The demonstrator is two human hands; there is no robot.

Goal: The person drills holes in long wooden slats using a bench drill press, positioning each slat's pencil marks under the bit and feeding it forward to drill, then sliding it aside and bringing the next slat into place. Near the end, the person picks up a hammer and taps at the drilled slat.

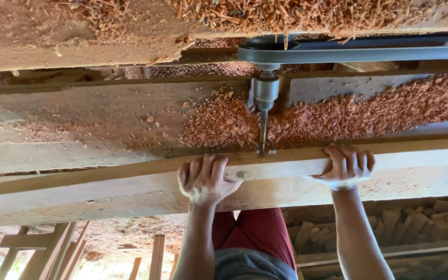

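Left hand point(205, 179): fingers curled over the far edge of the plank point(105, 181), thumb on the near face, forearm rising straight from below; the grip is closed on the wood. The plank runs across the whole view under both hands, lying flat on the bench point(53, 119) and tilted slightly upward toward the right. A small knot or plug marks the plank's near face between the hands, just right of the left thumb.

Bit point(262, 136): a twisted metal shaft descending from a steel chuck point(266, 91), its tip meeting the plank's far edge between the hands, nearer the left one. A dark belt point(359, 52) passes over the pulley above the chuck and runs off to the right.

Right hand point(344, 167): fingers hooked over the plank's far edge, wrist bent, also closed on the wood.

Surface: reddish shavings point(338, 116) heaped beyond the hands on either side of the bit, and more along the top ledge. Room: cut wood blocks point(416, 223) stacked below the right forearm; loose slats point(58, 254) lean below and left of the left forearm.
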